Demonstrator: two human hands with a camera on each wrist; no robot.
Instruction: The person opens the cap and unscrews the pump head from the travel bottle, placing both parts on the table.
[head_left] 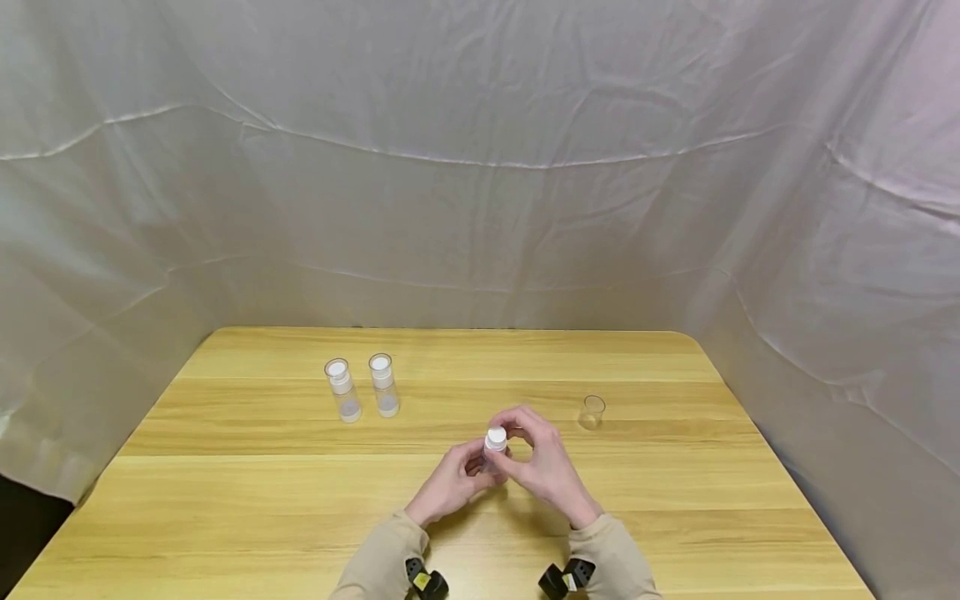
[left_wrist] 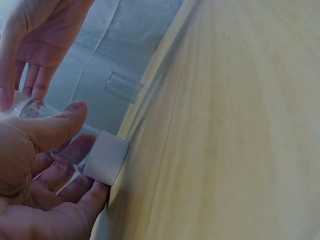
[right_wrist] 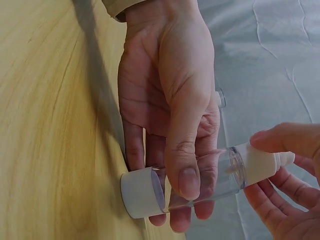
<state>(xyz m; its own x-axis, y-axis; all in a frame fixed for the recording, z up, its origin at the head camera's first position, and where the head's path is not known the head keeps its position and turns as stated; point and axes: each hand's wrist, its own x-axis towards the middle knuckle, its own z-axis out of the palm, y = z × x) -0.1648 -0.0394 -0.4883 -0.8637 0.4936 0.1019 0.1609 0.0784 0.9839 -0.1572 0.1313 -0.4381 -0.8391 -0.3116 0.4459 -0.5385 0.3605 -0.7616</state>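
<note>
A clear pump bottle [right_wrist: 222,192] with a white base [right_wrist: 142,194] stands upright near the front middle of the table. Round its clear body curl the thumb and fingers of my left hand [head_left: 452,482], low down by the base. My right hand [head_left: 542,458] pinches the white pump top [right_wrist: 257,162] between thumb and fingers. In the right wrist view the white top sits at the mouth of the clear body. Off to the right stands a clear, open-ended cap [head_left: 592,412], seen also in the left wrist view.
Two similar bottles, one to the left [head_left: 343,392] and one beside it [head_left: 384,386], stand upright at the back left, with clear caps over their white tops. The wooden table [head_left: 225,500] has pale curtains [head_left: 480,208] behind it and on both sides.
</note>
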